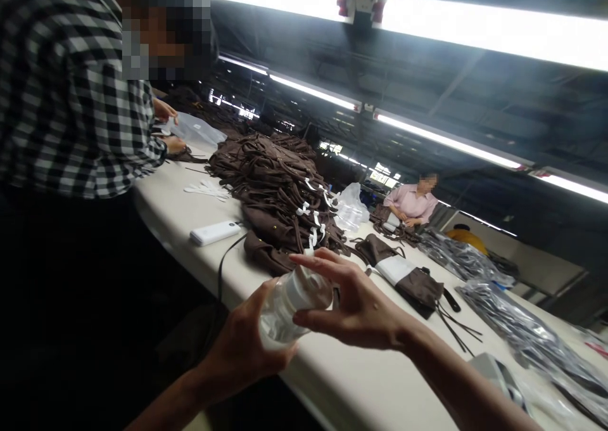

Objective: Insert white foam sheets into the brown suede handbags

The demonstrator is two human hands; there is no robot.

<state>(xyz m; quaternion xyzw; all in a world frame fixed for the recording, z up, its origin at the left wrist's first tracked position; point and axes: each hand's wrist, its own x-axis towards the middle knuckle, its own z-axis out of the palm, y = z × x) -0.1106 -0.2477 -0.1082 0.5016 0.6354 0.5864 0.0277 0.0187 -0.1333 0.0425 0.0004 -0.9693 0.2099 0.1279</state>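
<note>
In the head view a clear bottle [278, 317] is tilted in front of me over the table's front edge. My left hand [249, 329] is closed around its body. My right hand [354, 301] grips the wide translucent cap [311, 290], thumb on the near side and fingers over the far side. The cap sits at the bottle's top; whether it is loose cannot be seen. Just beyond my hands lies a big heap of dark brown cloth bags [273, 184] with cords and white tags.
On the white table [180, 209] lie a white power bank [216, 232], white strips [206, 190], a brown bag with a white band [403, 276] and plastic-wrapped packs [527, 329]. A person in a checked shirt [99, 101] works at left; another in pink [411, 204] is farther back.
</note>
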